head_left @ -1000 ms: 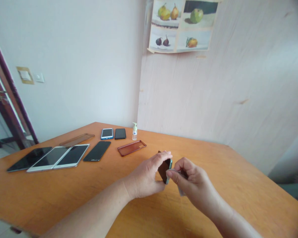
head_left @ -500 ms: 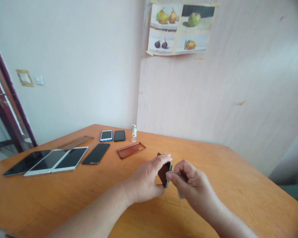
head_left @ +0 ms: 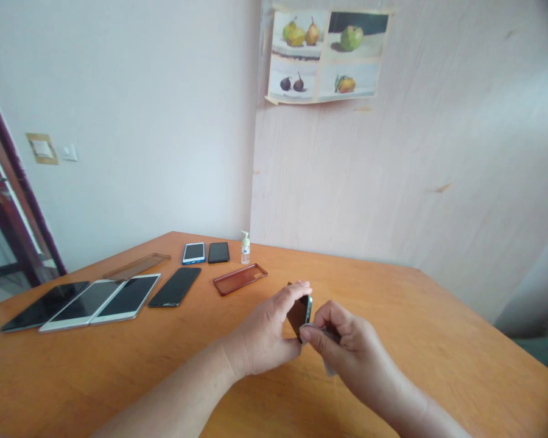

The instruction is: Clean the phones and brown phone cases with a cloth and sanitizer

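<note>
- Our R hand (head_left: 347, 340) had slid down vs. a sec ago: thumb & bent index, pinched shut on a folded grey cloth (head_left: 329, 367), had gone from abt mid-edge to nr the low end of the held phone (head_left: 296, 319).
- So more of the upper edge showed bare; we judged the low corner was getting worked.
- Our L hand (head_left: 267, 334) was part open in a C, fingers over the top, thumb below, gripping the phone, which stood tilted above the tabletop (head_left: 393, 304).
- In the way: L fingers/thumb covered both ends; R thumb hid the contact pt.
- Next out: red-brown case (head_left: 240, 280), pump bottle (head_left: 245, 250) behind it.
- Further L, well apart, none blocking: large black phone (head_left: 175, 287), small black phone (head_left: 218, 252), blue-edged phone (head_left: 194, 252), white tablets (head_left: 126, 298), dark tablet (head_left: 43, 307), see-thru case (head_left: 139, 266).
</note>
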### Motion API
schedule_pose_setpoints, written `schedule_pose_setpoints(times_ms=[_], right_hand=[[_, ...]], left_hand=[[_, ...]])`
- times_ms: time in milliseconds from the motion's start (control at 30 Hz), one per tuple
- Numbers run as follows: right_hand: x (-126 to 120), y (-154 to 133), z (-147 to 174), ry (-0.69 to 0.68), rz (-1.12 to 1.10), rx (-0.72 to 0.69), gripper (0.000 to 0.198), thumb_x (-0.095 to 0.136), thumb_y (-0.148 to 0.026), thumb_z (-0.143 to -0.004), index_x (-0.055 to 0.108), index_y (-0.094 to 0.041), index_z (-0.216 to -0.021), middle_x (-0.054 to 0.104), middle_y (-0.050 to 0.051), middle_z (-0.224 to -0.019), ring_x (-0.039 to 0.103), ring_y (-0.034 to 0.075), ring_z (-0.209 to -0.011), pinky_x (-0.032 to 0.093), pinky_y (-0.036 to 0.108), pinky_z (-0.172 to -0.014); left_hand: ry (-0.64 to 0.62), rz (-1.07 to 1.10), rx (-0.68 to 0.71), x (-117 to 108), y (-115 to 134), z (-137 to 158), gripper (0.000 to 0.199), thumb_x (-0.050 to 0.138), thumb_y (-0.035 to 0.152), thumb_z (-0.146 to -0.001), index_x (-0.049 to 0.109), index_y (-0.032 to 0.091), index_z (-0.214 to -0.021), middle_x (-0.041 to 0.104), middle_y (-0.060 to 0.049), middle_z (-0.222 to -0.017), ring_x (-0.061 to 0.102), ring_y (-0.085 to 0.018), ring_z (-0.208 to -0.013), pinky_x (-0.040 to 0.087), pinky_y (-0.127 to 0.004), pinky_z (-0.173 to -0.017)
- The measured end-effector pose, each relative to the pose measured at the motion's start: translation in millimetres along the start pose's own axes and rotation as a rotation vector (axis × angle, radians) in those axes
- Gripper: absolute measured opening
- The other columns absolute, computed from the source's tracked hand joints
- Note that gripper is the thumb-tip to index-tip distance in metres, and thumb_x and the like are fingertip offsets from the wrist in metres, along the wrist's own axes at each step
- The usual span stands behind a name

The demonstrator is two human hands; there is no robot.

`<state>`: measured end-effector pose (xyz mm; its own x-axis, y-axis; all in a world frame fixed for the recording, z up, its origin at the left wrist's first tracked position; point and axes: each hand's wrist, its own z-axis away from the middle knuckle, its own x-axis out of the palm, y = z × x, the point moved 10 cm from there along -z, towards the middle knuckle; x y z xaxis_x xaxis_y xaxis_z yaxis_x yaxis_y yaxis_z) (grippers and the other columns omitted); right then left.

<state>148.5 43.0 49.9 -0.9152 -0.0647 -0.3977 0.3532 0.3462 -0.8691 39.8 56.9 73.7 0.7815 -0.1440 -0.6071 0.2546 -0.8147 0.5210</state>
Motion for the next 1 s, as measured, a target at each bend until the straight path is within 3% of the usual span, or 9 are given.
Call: schedule_pose_setpoints(times_ms=[167,233,367,433,700,900,1000], right_hand=[[-33.3,-1.2,-0.7,0.232,-0.017,-0.022,0.029,0.065,-0.045,-0.087,0.051,-0.021,-0.079,0.041,-0.009,-0.054,0.039,0.007,-0.047,0.030,0.018,-0.043],[-27.8,-0.4,-0.9,0.192,-0.032,-0.007,0.029,0.064,-0.045,-0.088,0.050,-0.021,-0.079,0.041,-0.008,-0.055,0.039,0.008,-0.047,0.031,0.018,-0.043],[2.6,0.3,1.3,-0.019,-0.034,0.029,0.025,0.061,-0.039,-0.090,0.049,-0.021,-0.078,0.047,-0.007,-0.057,0.044,0.008,-0.046,0.034,0.018,-0.043],[5.8,-1.0,2.1,-0.034,-0.015,0.021,0.024,0.061,-0.037,-0.090,0.049,-0.021,-0.077,0.048,-0.007,-0.058,0.046,0.008,-0.046,0.034,0.019,-0.044],[-37.2,0.5,-1.5,0.253,-0.079,-0.021,0.030,0.065,-0.047,-0.086,0.051,-0.021,-0.078,0.043,-0.007,-0.055,0.040,0.008,-0.047,0.032,0.019,-0.042],[-0.3,3.0,1.7,0.006,-0.068,0.021,0.027,0.062,-0.044,-0.090,0.050,-0.022,-0.079,0.047,-0.007,-0.057,0.044,0.008,-0.046,0.034,0.019,-0.044],[0.6,1.5,2.0,-0.005,-0.030,0.011,0.026,0.061,-0.042,-0.090,0.050,-0.021,-0.079,0.048,-0.007,-0.057,0.045,0.008,-0.045,0.034,0.019,-0.043]], left_hand=[[-0.073,0.019,0.068,11.8,12.9,0.5,0.088,0.062,0.000,-0.066,0.033,0.026,-0.145,0.047,-0.010,-0.147,0.045,-0.027,-0.136,0.036,-0.045,-0.114],[-0.055,0.023,0.061,9.3,11.7,0.4,0.087,0.063,0.000,-0.067,0.033,0.026,-0.144,0.048,-0.010,-0.146,0.046,-0.027,-0.135,0.037,-0.045,-0.114],[0.021,0.006,-0.015,-2.8,0.4,0.0,0.081,0.066,0.006,-0.070,0.035,0.026,-0.142,0.048,-0.010,-0.146,0.046,-0.027,-0.135,0.036,-0.046,-0.114],[0.026,-0.004,-0.030,-4.1,-1.7,0.0,0.079,0.066,0.007,-0.071,0.036,0.025,-0.142,0.047,-0.011,-0.147,0.045,-0.027,-0.136,0.036,-0.046,-0.114],[-0.080,0.013,0.059,14.1,12.6,0.9,0.086,0.063,0.002,-0.067,0.033,0.027,-0.144,0.047,-0.009,-0.147,0.045,-0.027,-0.135,0.037,-0.047,-0.113],[0.014,0.027,-0.023,-2.8,2.8,0.3,0.079,0.065,0.007,-0.072,0.035,0.027,-0.142,0.049,-0.010,-0.145,0.047,-0.027,-0.133,0.037,-0.046,-0.112],[0.017,0.021,-0.023,-2.9,3.2,0.4,0.077,0.066,0.008,-0.074,0.036,0.026,-0.142,0.049,-0.011,-0.145,0.047,-0.027,-0.134,0.037,-0.047,-0.113]])
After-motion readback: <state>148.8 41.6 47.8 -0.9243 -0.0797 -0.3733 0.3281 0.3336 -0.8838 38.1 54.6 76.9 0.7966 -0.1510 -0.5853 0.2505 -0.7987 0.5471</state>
